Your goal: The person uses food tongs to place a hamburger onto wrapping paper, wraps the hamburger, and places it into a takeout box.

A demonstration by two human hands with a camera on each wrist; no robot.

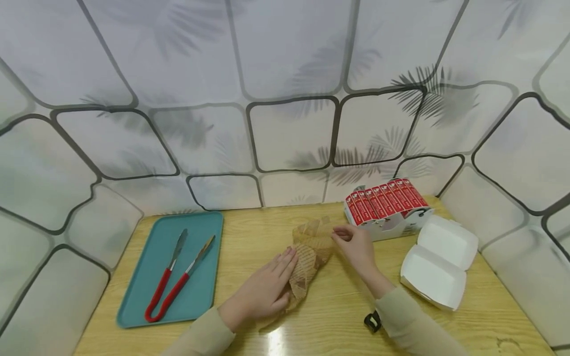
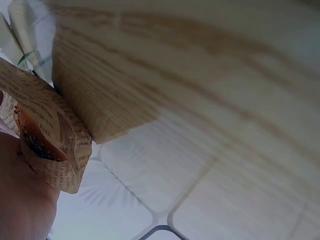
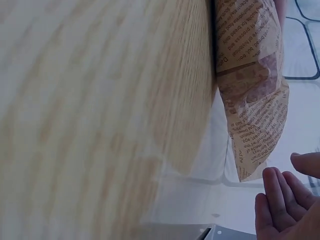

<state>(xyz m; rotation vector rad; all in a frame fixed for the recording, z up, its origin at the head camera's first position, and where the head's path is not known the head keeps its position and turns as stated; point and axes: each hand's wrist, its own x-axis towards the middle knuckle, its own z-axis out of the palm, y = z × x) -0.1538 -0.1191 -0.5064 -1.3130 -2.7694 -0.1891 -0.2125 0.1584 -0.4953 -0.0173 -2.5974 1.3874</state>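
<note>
A long bundle of printed brown wrapping paper (image 1: pixel 306 262) lies on the table. My left hand (image 1: pixel 267 284) rests along its left side, fingers extended over the paper. Through the open end of the wrap in the left wrist view shows a glossy brown food (image 2: pixel 37 132) dotted with dark and pale specks; the paper hides the rest. My right hand (image 1: pixel 356 247) is at the far right end of the bundle. In the right wrist view its fingertips are right by the pointed paper end, the thumb standing apart from loosely bent fingers.
At the left, red-handled tongs (image 1: pixel 166 291) lie on a teal tray (image 1: pixel 133 311). A box of red-and-white packs (image 1: pixel 387 205) stands at the back right, with an opened white takeaway box (image 1: pixel 434 277) in front. A small black object (image 1: pixel 372 321) is beside the right sleeve.
</note>
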